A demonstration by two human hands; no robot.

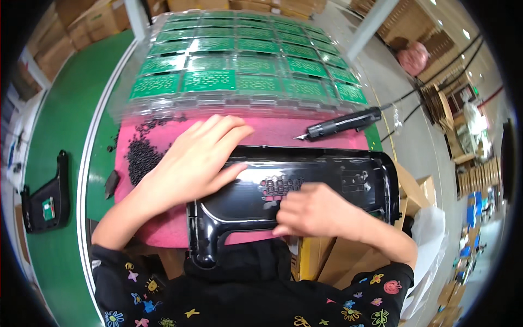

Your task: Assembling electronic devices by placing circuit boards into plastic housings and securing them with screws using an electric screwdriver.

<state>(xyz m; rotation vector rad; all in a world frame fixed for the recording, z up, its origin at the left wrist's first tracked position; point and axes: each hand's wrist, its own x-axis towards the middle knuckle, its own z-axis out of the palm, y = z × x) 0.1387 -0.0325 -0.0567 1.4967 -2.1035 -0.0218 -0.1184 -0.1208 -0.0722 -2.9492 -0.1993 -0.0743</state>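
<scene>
A black glossy plastic housing (338, 188) lies face down in front of me, its hollow inner side up. Small keypad-like cutouts (280, 186) show near its middle, with pink visible through some. My left hand (204, 155) grips the housing's far left rim, fingers reaching over the edge and thumb inside. Over the near edge, just beside the cutouts, my right hand (313, 211) is curled closed and slightly blurred. Whatever its fingers may pinch is hidden. A pile of small black parts (143, 158) sits left of my left hand on the pink mat (261, 128).
Beyond the mat, clear plastic trays (212, 101) hold green circuit boards (210, 80). A black electric screwdriver (343, 122) with a cable lies at the far right. Another black housing (48, 199) holds a small board on the left. Cardboard boxes (327, 256) stand near right.
</scene>
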